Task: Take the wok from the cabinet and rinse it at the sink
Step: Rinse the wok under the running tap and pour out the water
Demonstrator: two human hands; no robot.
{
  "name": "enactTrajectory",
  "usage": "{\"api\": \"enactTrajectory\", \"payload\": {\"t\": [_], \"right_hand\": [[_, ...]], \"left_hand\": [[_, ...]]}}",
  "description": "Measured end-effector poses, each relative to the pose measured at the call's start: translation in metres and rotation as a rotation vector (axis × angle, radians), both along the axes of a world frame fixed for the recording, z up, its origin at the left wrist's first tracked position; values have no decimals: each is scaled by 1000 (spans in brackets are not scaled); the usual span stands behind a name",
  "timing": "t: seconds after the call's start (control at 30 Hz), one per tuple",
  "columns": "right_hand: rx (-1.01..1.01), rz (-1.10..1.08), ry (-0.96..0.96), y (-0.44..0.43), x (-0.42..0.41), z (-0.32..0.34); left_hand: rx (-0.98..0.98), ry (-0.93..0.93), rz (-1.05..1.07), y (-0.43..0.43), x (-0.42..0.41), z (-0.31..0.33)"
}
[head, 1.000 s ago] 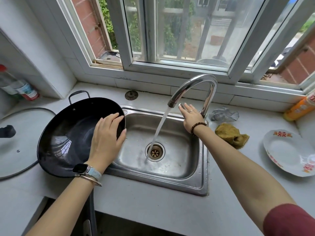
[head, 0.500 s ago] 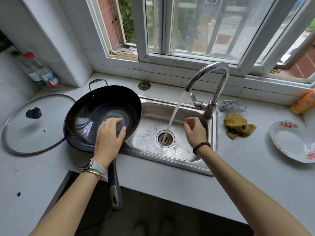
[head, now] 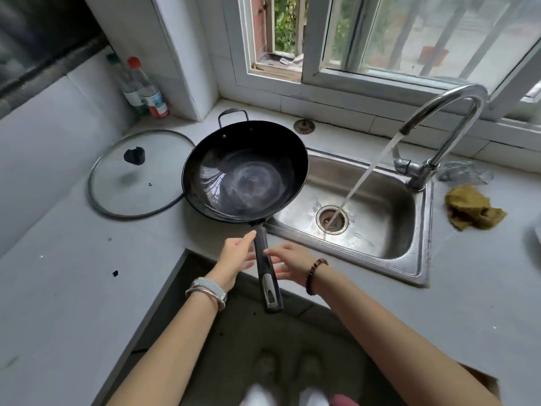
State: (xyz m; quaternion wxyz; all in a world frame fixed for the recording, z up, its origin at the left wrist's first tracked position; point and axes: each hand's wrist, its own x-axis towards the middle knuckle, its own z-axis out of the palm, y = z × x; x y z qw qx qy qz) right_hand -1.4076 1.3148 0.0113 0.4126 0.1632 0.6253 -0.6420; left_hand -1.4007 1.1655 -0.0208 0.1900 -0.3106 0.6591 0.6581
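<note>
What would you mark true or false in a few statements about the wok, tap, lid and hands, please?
1. Water runs from the tap into the sink. True.
2. The wok sits under the stream. False: it sits at the sink's left edge, clear of the water.
3. The glass lid covers the wok. False: it lies on the counter beside it.
4. The left hand and right hand flank the wok's handle, fingers open. True.

My wok (head: pixel 246 171) was black, its handle (head: pixel 265 266) tipped silver. The cloth (head: pixel 471 208) was mustard-yellow; my bracelet beads (head: pixel 312 275) were dark brown.
</note>
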Motion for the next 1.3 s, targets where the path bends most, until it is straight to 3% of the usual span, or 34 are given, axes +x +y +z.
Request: {"api": "enactTrajectory", "payload": {"t": [0.13, 0.5, 0.67, 1.3], "right_hand": [[-48, -6, -20, -21, 16, -7], [288, -164, 96, -51, 25, -22], [356, -174, 151, -55, 27, -22], [-26, -324, 81, -18, 55, 17]], "left_hand": [[316, -98, 42, 10, -8, 1], [352, -155, -67, 20, -15, 8], [494, -164, -4, 22, -17, 4], [240, -65, -107, 56, -4, 36]]}}
